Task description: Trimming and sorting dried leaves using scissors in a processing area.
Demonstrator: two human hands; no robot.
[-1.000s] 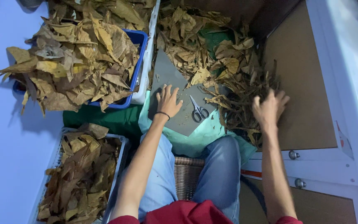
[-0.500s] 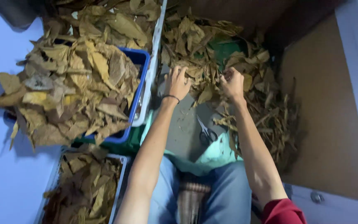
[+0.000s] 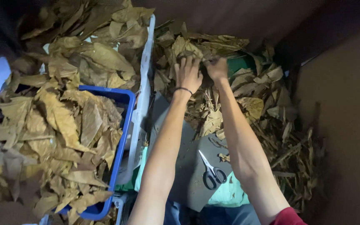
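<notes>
Both arms reach forward into a heap of dried leaves (image 3: pixel 213 91) piled at the far side of the work area; left hand (image 3: pixel 187 74) lies on top of the heap, fingers curled down into the leaves, a dark band at its wrist; right hand (image 3: pixel 216 68) sits just beside it, touching the same leaves, fingers bent in among them; whether either hand has closed on one leaf or simply rests in the pile cannot be told, the fingertips being hidden among the foliage.

Beneath the forearms a grey board (image 3: pixel 188 166) lies flat; a pair of scissors (image 3: pixel 211 171) with black handles rests on it between the two arms, blades shut, pointing away from the person; a few leaf scraps lie near it; green cloth (image 3: pixel 230 193) shows at the board's near edge.

To the left, a blue crate (image 3: pixel 123 129) heaped with broad tan leaves; beyond it a white crate (image 3: pixel 146 79), also piled full; brown cardboard wall (image 3: pixel 346 125) on the right.
</notes>
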